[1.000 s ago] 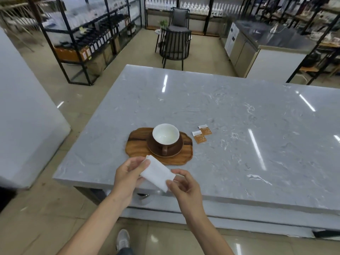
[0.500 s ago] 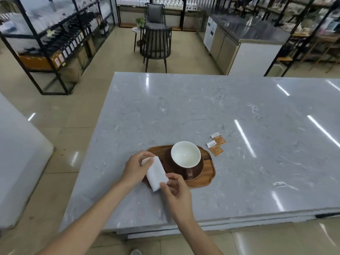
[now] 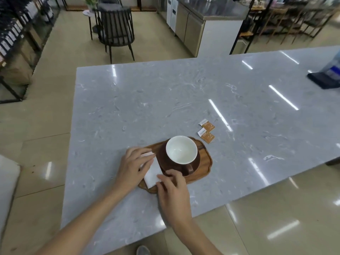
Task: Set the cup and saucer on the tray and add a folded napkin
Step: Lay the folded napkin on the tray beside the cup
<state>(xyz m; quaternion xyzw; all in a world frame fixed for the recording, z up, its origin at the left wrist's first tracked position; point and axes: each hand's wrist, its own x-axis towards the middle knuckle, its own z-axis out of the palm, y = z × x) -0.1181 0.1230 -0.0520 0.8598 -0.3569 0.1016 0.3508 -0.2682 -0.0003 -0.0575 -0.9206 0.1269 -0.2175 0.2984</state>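
Observation:
A brown cup with a white inside [image 3: 181,152] stands on its brown saucer [image 3: 196,163] on the wooden tray [image 3: 204,169], handle toward me. A folded white napkin [image 3: 152,171] lies on the tray's left part, beside the saucer. My left hand [image 3: 131,165] rests over the napkin's far and left side with fingers pressing it. At the napkin's near end, the fingertips of my right hand [image 3: 172,192] touch its corner. Part of the napkin is hidden under my left hand.
Two small orange sachets [image 3: 207,131] lie on the grey marble table [image 3: 165,100] just right of the tray. A dark object [image 3: 326,79] sits at the table's far right edge. A black chair [image 3: 116,32] stands beyond the far edge.
Both hands carried the napkin forward from in front of the table edge and lowered it onto the tray's left part. My view has shifted closer and to the left.

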